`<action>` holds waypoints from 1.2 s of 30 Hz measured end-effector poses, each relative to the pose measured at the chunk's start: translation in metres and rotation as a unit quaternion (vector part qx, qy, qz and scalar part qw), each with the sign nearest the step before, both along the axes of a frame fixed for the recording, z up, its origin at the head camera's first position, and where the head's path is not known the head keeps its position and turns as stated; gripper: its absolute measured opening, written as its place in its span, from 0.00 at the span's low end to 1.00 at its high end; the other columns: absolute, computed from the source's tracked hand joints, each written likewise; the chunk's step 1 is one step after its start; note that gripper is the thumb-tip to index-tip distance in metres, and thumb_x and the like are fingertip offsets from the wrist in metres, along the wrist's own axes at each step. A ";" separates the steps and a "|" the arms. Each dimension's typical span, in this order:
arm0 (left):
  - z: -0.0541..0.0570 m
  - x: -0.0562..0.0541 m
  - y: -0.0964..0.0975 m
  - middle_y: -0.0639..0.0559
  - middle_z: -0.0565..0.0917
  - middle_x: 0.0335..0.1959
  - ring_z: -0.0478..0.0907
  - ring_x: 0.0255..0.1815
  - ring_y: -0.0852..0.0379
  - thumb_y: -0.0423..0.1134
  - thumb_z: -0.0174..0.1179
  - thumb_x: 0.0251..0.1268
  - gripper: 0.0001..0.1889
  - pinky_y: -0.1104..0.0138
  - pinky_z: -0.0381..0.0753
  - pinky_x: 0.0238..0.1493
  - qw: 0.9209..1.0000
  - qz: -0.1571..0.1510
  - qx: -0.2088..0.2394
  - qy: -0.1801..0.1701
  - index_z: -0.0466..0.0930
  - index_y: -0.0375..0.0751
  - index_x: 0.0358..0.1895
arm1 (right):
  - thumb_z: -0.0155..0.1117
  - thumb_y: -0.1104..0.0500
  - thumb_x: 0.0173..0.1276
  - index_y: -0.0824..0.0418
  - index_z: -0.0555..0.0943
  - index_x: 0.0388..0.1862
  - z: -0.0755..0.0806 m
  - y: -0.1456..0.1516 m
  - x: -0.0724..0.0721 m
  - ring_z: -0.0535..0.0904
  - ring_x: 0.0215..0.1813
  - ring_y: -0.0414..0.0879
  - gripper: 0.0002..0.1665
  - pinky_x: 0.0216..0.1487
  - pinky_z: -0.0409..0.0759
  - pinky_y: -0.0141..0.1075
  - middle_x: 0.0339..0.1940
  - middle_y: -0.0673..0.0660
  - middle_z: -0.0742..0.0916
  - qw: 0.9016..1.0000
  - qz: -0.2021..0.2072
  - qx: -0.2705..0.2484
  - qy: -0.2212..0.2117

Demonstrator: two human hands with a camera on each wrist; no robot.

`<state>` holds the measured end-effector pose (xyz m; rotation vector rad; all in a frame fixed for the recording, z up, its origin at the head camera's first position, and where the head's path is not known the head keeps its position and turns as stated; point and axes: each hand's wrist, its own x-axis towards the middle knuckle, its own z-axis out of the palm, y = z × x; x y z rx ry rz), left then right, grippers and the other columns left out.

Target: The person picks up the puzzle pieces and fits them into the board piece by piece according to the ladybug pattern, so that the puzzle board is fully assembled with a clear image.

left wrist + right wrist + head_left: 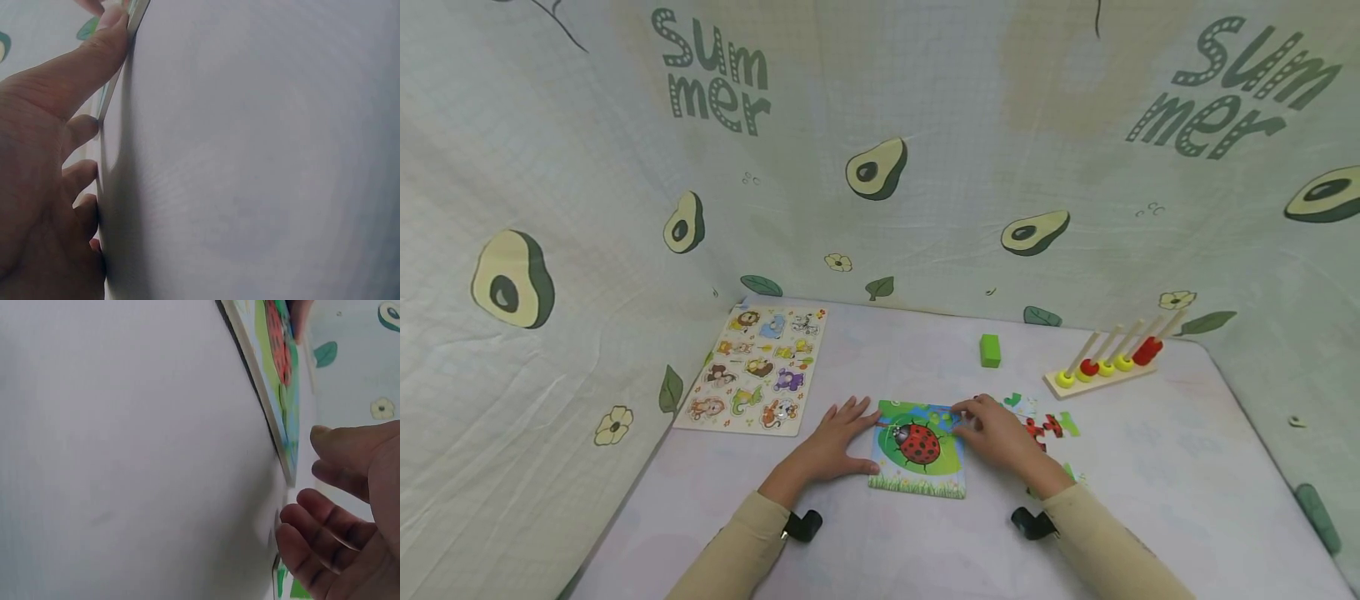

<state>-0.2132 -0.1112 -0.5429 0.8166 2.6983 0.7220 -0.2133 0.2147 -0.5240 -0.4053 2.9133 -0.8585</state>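
A square ladybug picture puzzle board (917, 479) lies flat on the table, a red black-spotted ladybug (919, 443) at its middle. My left hand (831, 442) rests at its left side, fingers spread and thumb touching the lower left edge. In the left wrist view the thumb (94, 65) meets the thin board edge (111, 94). Over the board's upper right corner is my right hand (996, 429), index finger and thumb near the edge. The right wrist view shows those fingers (319, 550) loosely bent beside the board (265, 387), with nothing visible between them.
Loose jigsaw pieces (1052, 426) lie just right of my right hand, partly hidden by it. An animal puzzle board (797, 421) sits at the back left. A green block (990, 351) stands behind, and a wooden bead stacker (1101, 383) is at the back right.
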 end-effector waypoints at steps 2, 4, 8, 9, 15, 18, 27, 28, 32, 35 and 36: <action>-0.001 0.000 0.000 0.47 0.54 0.83 0.44 0.84 0.43 0.63 0.71 0.57 0.48 0.45 0.40 0.81 1.000 0.000 0.000 0.001 0.63 0.51 0.79 | 0.70 0.54 0.70 0.56 0.84 0.58 0.000 0.006 -0.001 0.74 0.38 0.42 0.19 0.38 0.75 0.38 0.41 0.50 0.81 1.000 -0.007 0.000 0.006; -0.001 0.000 0.000 0.47 0.54 0.83 0.44 0.84 0.43 0.63 0.70 0.57 0.48 0.45 0.40 0.81 1.000 0.000 0.001 0.001 0.63 0.51 0.79 | 0.70 0.56 0.70 0.57 0.83 0.59 0.001 0.013 -0.002 0.74 0.39 0.43 0.20 0.38 0.76 0.39 0.41 0.50 0.81 1.000 -0.014 0.003 0.011; -0.001 0.000 0.000 0.47 0.54 0.83 0.43 0.84 0.43 0.63 0.70 0.57 0.49 0.45 0.39 0.81 1.000 0.000 0.003 0.000 0.62 0.51 0.80 | 0.70 0.57 0.70 0.59 0.82 0.61 0.000 0.026 -0.005 0.75 0.39 0.43 0.22 0.39 0.76 0.39 0.42 0.52 0.81 0.999 -0.035 0.001 0.005; 0.000 0.000 0.000 0.47 0.54 0.83 0.43 0.84 0.44 0.63 0.70 0.57 0.49 0.45 0.39 0.81 1.000 0.000 0.002 0.000 0.62 0.52 0.80 | 0.70 0.57 0.70 0.59 0.82 0.61 0.000 0.029 -0.005 0.75 0.40 0.44 0.22 0.39 0.76 0.39 0.43 0.53 0.81 0.999 -0.040 0.000 0.005; 0.001 0.001 0.001 0.47 0.54 0.83 0.43 0.84 0.43 0.64 0.70 0.57 0.49 0.45 0.40 0.81 1.000 0.000 -0.001 0.001 0.62 0.52 0.80 | 0.69 0.58 0.69 0.61 0.81 0.62 -0.001 0.047 -0.006 0.75 0.40 0.46 0.24 0.36 0.75 0.39 0.48 0.58 0.82 0.998 -0.057 -0.004 0.004; 0.001 0.001 0.001 0.47 0.54 0.83 0.44 0.84 0.43 0.63 0.70 0.57 0.48 0.45 0.40 0.81 1.000 0.000 -0.001 0.002 0.62 0.51 0.80 | 0.70 0.58 0.68 0.63 0.80 0.63 -0.001 0.052 -0.006 0.75 0.41 0.47 0.25 0.38 0.75 0.39 0.52 0.60 0.82 0.998 -0.062 0.000 0.000; 0.002 0.001 0.001 0.46 0.54 0.83 0.43 0.84 0.43 0.64 0.70 0.58 0.49 0.45 0.40 0.81 1.000 0.001 -0.003 0.002 0.61 0.51 0.80 | 0.69 0.58 0.68 0.64 0.76 0.68 -0.001 0.056 -0.011 0.73 0.40 0.48 0.30 0.35 0.72 0.38 0.55 0.63 0.79 0.997 -0.074 0.013 -0.025; 0.001 0.001 0.001 0.46 0.54 0.83 0.43 0.84 0.43 0.64 0.70 0.58 0.49 0.45 0.39 0.81 1.000 0.000 -0.003 0.002 0.61 0.51 0.80 | 0.69 0.58 0.68 0.64 0.76 0.68 -0.001 0.056 -0.011 0.73 0.40 0.49 0.31 0.35 0.72 0.38 0.55 0.63 0.79 0.997 -0.076 0.015 -0.026; 0.000 0.001 0.001 0.46 0.53 0.83 0.43 0.84 0.43 0.64 0.70 0.57 0.49 0.45 0.39 0.81 1.000 -0.001 -0.005 0.003 0.61 0.51 0.80 | 0.68 0.57 0.70 0.65 0.75 0.69 0.000 0.062 -0.011 0.73 0.42 0.50 0.31 0.38 0.75 0.40 0.56 0.64 0.78 0.996 -0.083 0.015 -0.031; -0.001 0.001 0.001 0.47 0.53 0.83 0.43 0.84 0.43 0.64 0.69 0.57 0.49 0.45 0.40 0.81 1.000 0.000 -0.006 0.003 0.61 0.52 0.80 | 0.68 0.57 0.71 0.65 0.75 0.69 -0.001 0.068 -0.012 0.74 0.41 0.50 0.30 0.37 0.75 0.40 0.57 0.64 0.78 0.996 -0.086 0.015 -0.033; -0.001 0.001 0.001 0.47 0.53 0.83 0.43 0.84 0.43 0.64 0.69 0.57 0.49 0.45 0.40 0.81 1.000 0.000 -0.007 0.003 0.61 0.52 0.80 | 0.68 0.57 0.71 0.64 0.75 0.69 -0.001 0.070 -0.012 0.74 0.41 0.50 0.30 0.36 0.75 0.40 0.57 0.65 0.78 0.995 -0.088 0.016 -0.034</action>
